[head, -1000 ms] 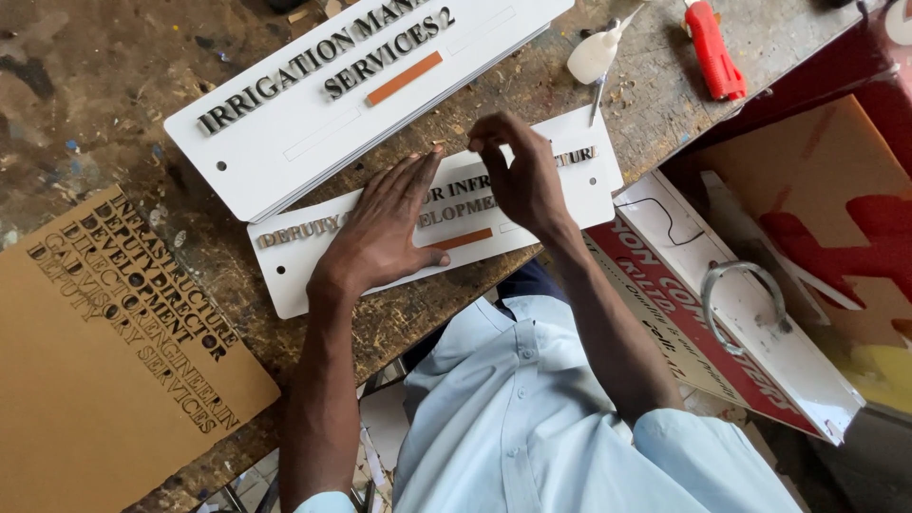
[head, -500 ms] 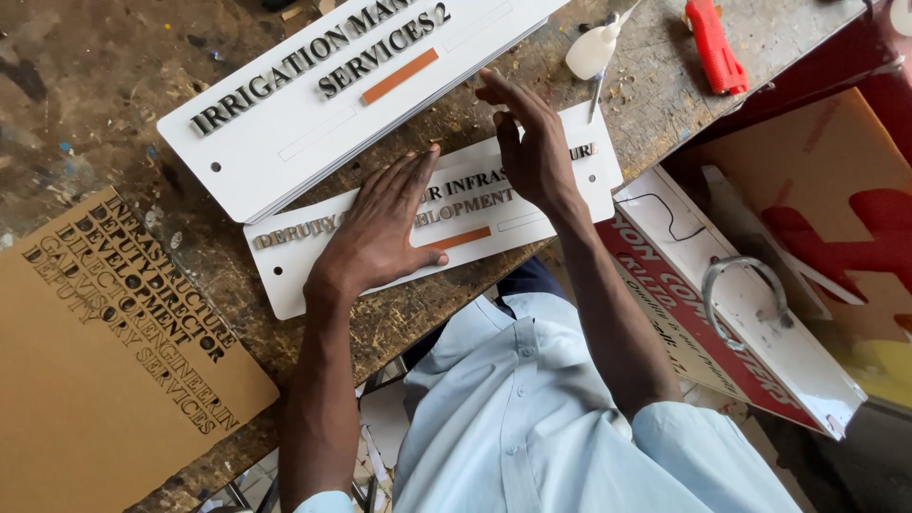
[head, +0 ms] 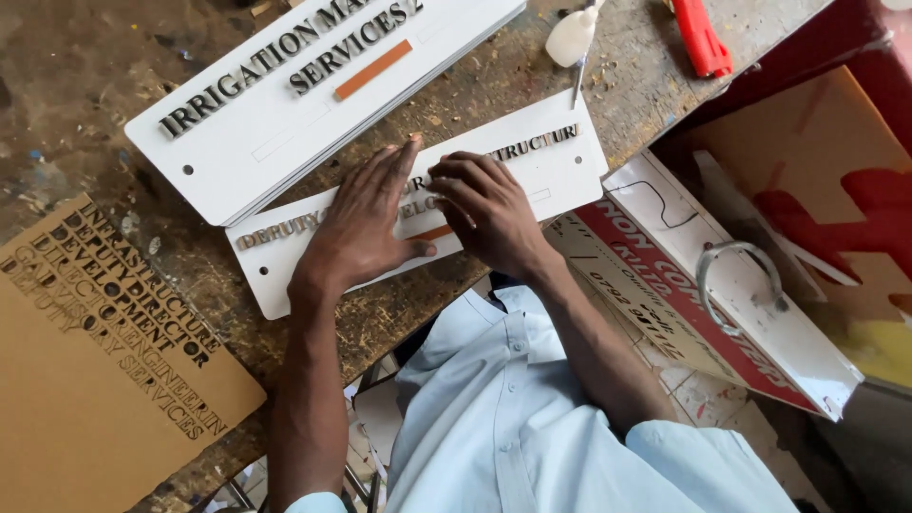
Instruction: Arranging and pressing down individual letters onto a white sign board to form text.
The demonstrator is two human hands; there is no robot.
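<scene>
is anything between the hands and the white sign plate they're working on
Nothing visible: the left hand lies flat on the lower white plate and the right hand presses its fingertips on the raised letters beside it.

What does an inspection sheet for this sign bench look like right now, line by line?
Surface: scarred wooden bench, dust and paint specks.
Job's things: lower white sign plate with raised metal letters and a small orange strip.
Clutter: upper white sign plates, brown letter stencil card, white squeeze bottle, red tool.
Grippers: left hand and right hand both flat on the lower plate, holding nothing.
Cables: nothing seen.
Surroundings: red and white signboard with a metal handle, leaning at the bench edge.
</scene>
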